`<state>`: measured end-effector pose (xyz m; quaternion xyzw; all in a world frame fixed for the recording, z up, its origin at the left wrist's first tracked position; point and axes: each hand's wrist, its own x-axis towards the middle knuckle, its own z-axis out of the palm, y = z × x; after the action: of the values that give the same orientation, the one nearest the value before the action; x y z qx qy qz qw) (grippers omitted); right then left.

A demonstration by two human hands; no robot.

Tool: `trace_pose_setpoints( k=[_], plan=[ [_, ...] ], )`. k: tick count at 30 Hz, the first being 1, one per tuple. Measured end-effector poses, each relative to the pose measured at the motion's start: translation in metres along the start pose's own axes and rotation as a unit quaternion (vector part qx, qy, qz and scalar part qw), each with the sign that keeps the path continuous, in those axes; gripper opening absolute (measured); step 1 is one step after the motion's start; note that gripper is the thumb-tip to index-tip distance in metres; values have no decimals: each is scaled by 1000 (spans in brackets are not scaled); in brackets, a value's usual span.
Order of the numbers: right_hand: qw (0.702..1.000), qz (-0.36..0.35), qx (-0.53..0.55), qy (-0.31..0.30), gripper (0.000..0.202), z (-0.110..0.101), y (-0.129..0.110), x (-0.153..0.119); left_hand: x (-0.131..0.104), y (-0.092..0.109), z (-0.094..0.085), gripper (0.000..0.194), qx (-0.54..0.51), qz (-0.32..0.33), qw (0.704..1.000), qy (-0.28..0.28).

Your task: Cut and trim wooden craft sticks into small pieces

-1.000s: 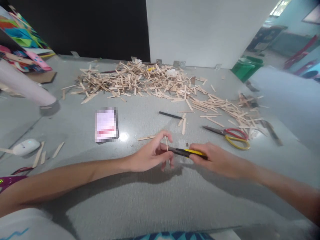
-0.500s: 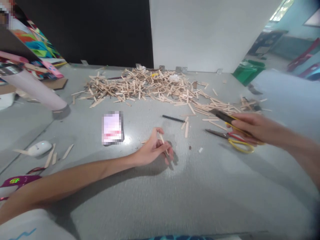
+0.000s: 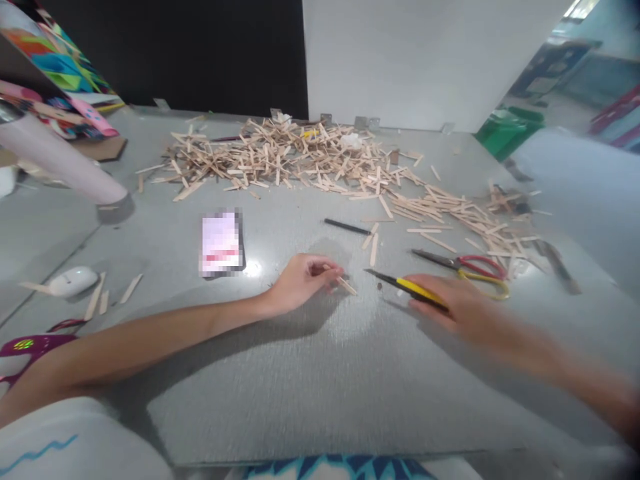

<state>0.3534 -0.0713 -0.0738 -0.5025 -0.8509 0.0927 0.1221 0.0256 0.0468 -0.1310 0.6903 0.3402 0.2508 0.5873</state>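
Near the middle of the grey table [image 3: 310, 393], my left hand [image 3: 305, 283] is closed on a wooden craft stick [image 3: 348, 287], whose end pokes out past the fingertips. To the right, my right hand [image 3: 457, 303] grips a yellow and black utility knife [image 3: 423, 291]. The knife's blade points left toward the stick, with a gap between them. Beyond the right hand lie scissors [image 3: 483, 268] with red and yellow handles. A thin black rod [image 3: 347, 227] rests ahead of the left hand, close to two loose sticks [image 3: 373, 248].
A long heap of craft sticks [image 3: 280, 160] spreads along the back panel. At left are a phone-like object [image 3: 221, 243], blurred out, a white mouse [image 3: 74, 282] and a pale pink bottle [image 3: 65, 157]. A green bin [image 3: 507, 133] stands beyond the table at right.
My right hand has moved left and nearer with the knife, away from above the scissors. My left hand has turned, and the stick now points toward the knife.
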Motion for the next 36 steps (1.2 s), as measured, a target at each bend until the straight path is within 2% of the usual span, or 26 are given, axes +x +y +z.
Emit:
trace_pose_setpoints(
  k=[5,10,15,19,36],
  plan=[
    [989,-81,-123,7,39,25,-9,-2,0,7,-7,36,62,-36,997,-7],
    [968,-128,-218,-13,60,36,-16,-2,-3,14,-6,38,106,-61,992,-20],
    [965,-137,-224,-26,60,33,-23,7,-7,19,-3,42,146,-62,987,-23],
    [966,-129,-224,-8,54,33,-24,9,-9,25,-2,39,177,-46,983,-25],
    [963,-136,-232,-3,52,31,-21,10,-7,30,-2,44,203,-67,976,-42]
  ],
)
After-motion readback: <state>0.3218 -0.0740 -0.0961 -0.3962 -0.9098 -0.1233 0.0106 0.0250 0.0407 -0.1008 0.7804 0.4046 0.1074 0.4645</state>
